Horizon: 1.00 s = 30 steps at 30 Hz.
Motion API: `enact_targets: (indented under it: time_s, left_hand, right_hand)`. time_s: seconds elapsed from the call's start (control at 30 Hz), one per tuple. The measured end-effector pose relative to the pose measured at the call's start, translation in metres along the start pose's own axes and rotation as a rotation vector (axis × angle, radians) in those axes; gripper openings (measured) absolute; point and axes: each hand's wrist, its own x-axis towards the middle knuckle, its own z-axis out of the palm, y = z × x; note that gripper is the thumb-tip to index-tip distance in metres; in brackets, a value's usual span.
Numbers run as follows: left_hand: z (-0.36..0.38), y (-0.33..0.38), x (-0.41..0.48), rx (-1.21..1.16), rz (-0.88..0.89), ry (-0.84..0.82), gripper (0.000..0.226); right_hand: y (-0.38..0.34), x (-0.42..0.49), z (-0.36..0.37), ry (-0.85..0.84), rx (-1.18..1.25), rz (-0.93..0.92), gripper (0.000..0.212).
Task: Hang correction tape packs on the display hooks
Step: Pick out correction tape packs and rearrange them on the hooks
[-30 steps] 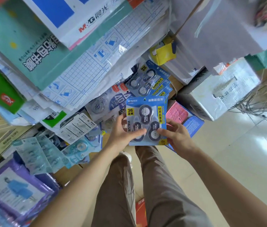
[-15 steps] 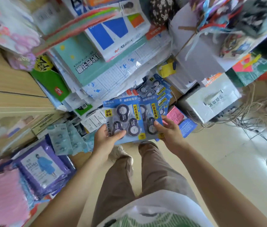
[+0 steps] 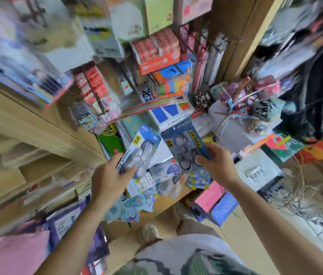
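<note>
Ahead of you, a dark wire display rack (image 3: 94,90), hooks blurred. Your left hand (image 3: 108,180) grips one blue carded correction tape pack (image 3: 141,149), your right hand (image 3: 217,165) a second blue pack (image 3: 184,143), held apart, probably to hang singly.

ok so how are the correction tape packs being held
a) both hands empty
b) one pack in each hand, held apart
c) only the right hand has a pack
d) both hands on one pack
b: the left hand grips a pale blue pack and the right hand grips a darker blue pack, with a gap between the two packs.
</note>
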Motion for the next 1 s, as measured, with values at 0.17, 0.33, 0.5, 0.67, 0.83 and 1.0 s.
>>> enact_targets:
  time_s: [0.17,0.33,0.5,0.67,0.83,1.0]
  left_hand:
    - [-0.066,0.016,0.011,0.01,0.123,0.162,0.039]
    - [-0.127,0.024,0.016,-0.055,0.277,0.368,0.043]
    - [-0.19,0.048,0.018,-0.156,0.406,0.608,0.032]
    - [-0.249,0.067,0.024,-0.136,0.539,0.84,0.02]
    - [-0.303,0.085,0.026,-0.239,0.65,0.947,0.024]
    - [-0.354,0.099,0.027,-0.233,0.738,1.105,0.022]
  right_hand:
    - [-0.082,0.001,-0.007,0.147,0.027,-0.214,0.017]
    - [-0.144,-0.001,-0.014,0.19,0.186,-0.386,0.011]
    - [-0.203,-0.001,-0.023,0.249,0.264,-0.53,0.015]
    - [-0.27,0.001,-0.04,0.293,0.339,-0.713,0.029]
    - [-0.327,0.004,-0.056,0.279,0.465,-0.822,0.02]
    - [-0.38,0.003,-0.071,0.223,0.553,-0.941,0.011]
